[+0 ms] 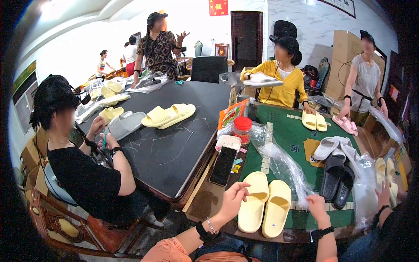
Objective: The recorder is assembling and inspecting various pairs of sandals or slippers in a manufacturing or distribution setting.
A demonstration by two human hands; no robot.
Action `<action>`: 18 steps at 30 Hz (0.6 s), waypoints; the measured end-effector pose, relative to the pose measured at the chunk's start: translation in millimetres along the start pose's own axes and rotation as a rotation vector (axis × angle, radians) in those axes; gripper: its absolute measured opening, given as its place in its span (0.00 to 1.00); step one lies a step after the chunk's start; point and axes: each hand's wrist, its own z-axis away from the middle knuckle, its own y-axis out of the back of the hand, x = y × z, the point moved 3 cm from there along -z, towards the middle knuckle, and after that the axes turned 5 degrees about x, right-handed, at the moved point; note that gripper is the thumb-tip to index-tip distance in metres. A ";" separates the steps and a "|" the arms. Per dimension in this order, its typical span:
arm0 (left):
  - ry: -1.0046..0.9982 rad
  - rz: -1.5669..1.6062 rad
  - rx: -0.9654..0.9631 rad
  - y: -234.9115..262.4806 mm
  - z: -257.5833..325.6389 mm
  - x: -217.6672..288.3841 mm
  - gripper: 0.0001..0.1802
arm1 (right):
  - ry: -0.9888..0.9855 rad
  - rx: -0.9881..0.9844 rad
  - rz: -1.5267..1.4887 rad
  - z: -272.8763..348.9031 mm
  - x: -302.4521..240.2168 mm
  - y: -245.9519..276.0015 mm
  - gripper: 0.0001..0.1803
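Pale yellow slippers (276, 212), side by side on near edge of green tabletop (286, 126), straps at far end. Left hand (235, 200) beside left slipper's strap, fingers bent, tips close together; cannot tell if pinching anything. Right hand (318, 208) just right of the pair, thumb and fingers pinching near end of clear plastic bag (279, 159). Row of white tiles (265, 165) partly under plastic. Black phone (223, 165) and red-lidded jar (242, 130) to the left; black slippers (333, 174) and grey slippers (327, 147) to the right. Adjoining black tabletop (174, 146), stray threads on it, yellow slippers farther back. Around tables: several co-workers. Behind: pale marbled wall (314, 30), dark doorway (246, 41), tall cardboard boxes (347, 52).
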 end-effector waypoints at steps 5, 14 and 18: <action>-0.042 0.069 0.130 6.5 -1.9 14.9 0.08 | -0.065 0.097 0.015 3.3 6.0 -4.3 0.08; -0.012 0.002 0.062 -8.1 9.1 21.5 0.07 | -0.212 -0.117 0.091 -2.5 8.8 -14.3 0.13; -0.061 0.006 0.100 -0.7 5.9 12.5 0.07 | -0.058 0.186 -0.100 -10.2 -24.4 1.3 0.12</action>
